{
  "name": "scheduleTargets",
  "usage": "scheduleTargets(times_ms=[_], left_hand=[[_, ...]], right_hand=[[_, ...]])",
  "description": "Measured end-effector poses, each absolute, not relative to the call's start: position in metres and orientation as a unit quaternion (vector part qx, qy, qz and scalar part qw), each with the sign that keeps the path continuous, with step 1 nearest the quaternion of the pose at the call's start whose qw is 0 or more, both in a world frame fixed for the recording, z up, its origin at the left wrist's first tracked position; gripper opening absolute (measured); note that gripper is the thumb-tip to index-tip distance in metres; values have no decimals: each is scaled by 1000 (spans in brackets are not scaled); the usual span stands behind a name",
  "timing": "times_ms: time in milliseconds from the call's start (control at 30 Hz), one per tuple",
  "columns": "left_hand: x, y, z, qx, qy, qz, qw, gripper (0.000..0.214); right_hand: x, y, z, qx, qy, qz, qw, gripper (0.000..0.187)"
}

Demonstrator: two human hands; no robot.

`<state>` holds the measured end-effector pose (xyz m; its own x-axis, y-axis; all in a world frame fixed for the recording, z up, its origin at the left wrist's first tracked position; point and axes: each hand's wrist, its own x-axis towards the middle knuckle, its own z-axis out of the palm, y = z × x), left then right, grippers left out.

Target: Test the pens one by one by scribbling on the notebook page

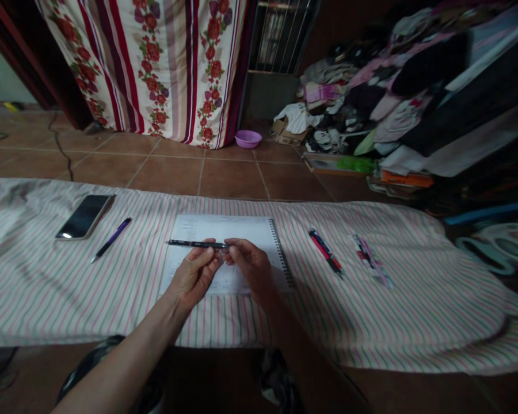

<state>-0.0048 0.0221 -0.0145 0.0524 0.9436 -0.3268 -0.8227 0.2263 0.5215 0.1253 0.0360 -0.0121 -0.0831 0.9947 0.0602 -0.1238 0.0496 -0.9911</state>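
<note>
Both my hands meet over a spiral notebook [242,230] that lies open on a striped cloth [371,310]. My left hand [194,276] pinches a dark pen [190,244] that lies level and points left. My right hand [250,264] is closed on the pen's right end, fingertips against those of the left hand.
On the cloth lie a phone [84,216] and a purple pen [111,239] at the left. A red and a blue pen [326,251] and more pens [373,260] lie at the right. Beyond are tiled floor, a pink bowl [247,138], a floral curtain and a clothes pile [371,98].
</note>
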Motion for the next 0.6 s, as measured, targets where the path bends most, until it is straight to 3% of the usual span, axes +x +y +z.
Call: scheduleTargets(times_ms=[233, 600], left_hand=[[0, 23, -10, 108, 309, 607, 724, 19], [0, 22, 5, 101, 366, 597, 707, 20]], right_hand=[[126, 35, -7, -446, -440, 569, 532, 18], [135, 38, -5, -469, -348, 594, 554, 24]])
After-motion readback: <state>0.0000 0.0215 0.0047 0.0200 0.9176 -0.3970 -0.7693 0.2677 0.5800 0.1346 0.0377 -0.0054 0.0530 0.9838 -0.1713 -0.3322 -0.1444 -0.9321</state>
